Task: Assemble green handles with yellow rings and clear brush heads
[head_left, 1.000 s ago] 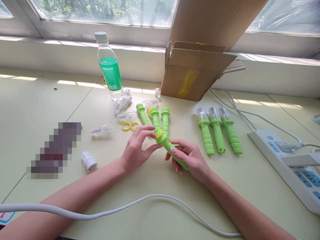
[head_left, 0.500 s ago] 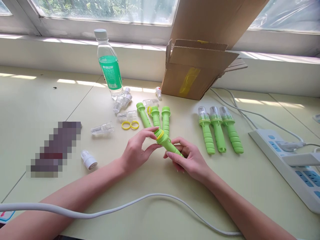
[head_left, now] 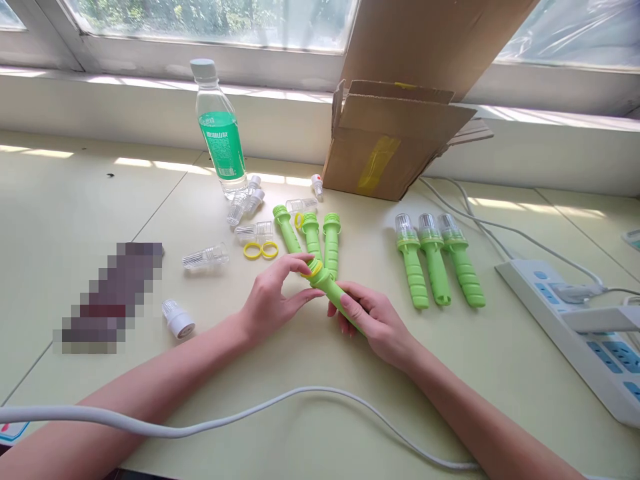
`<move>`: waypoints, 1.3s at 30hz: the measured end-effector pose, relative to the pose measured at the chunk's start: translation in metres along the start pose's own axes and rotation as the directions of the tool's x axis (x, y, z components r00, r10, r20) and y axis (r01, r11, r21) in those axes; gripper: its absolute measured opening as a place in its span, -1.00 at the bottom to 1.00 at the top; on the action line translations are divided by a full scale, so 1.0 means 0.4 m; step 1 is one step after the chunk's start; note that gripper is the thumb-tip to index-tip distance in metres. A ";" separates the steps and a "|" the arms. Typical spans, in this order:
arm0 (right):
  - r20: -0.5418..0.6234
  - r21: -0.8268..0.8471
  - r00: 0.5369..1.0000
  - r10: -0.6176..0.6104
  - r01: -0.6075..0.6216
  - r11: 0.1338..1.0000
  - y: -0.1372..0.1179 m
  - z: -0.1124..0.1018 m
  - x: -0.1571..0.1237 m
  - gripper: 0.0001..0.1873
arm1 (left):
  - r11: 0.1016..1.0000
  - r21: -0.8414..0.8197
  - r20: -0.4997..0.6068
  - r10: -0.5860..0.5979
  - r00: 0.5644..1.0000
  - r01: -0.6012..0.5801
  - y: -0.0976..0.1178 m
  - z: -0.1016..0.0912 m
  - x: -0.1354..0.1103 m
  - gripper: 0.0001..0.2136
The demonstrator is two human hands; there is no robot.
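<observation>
My right hand (head_left: 373, 320) is wrapped round a green ribbed handle (head_left: 330, 288), tilted with its threaded end up-left. My left hand (head_left: 273, 300) pinches a yellow ring (head_left: 314, 269) sitting on that threaded end. Just behind lie three bare green handles (head_left: 311, 233) side by side. Two loose yellow rings (head_left: 261, 250) and several clear plastic caps (head_left: 250, 220) are scattered to the left of them. Right of my hands lie three green handles fitted with clear caps (head_left: 436, 257).
A water bottle with a green label (head_left: 220, 133) stands at the back. An open cardboard box (head_left: 390, 133) leans against the sill. A white power strip (head_left: 585, 327) sits at right. A white cable (head_left: 225, 420) crosses the near table. A small white cap (head_left: 177, 321) lies at left.
My right hand has closed further round the green handle and turned it slightly. The yellow ring sits lower on the threaded end under my left fingers.
</observation>
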State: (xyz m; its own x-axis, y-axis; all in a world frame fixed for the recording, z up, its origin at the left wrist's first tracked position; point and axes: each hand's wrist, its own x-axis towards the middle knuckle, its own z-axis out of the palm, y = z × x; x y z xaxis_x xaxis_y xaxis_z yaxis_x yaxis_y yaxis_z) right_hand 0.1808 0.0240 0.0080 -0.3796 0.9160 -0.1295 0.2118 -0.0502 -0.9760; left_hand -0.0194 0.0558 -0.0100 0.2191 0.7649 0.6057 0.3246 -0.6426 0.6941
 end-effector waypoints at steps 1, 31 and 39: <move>0.003 0.014 1.000 0.005 -0.005 1.000 -0.001 -0.001 0.000 -0.72 | 1.000 -0.015 0.013 -0.004 1.000 0.005 0.000 0.000 0.000 -0.71; 0.077 -0.045 0.994 0.074 -0.070 0.997 -0.030 -0.025 -0.002 -0.66 | 0.992 0.014 0.015 0.128 0.992 -0.128 0.003 0.001 -0.008 -0.80; 0.025 -0.006 0.998 0.053 -0.052 0.999 -0.007 -0.008 -0.001 -0.67 | 0.994 0.026 0.024 0.103 0.994 -0.103 0.004 0.004 -0.006 -0.79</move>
State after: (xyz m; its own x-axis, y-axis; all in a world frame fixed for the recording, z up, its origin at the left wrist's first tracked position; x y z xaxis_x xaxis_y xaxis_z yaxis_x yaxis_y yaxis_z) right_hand 0.1832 0.0250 0.0112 -0.3902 0.9020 -0.1849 0.2371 -0.0956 -0.9668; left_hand -0.0178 0.0531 -0.0110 0.2733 0.6957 0.6643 0.3241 -0.7168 0.6174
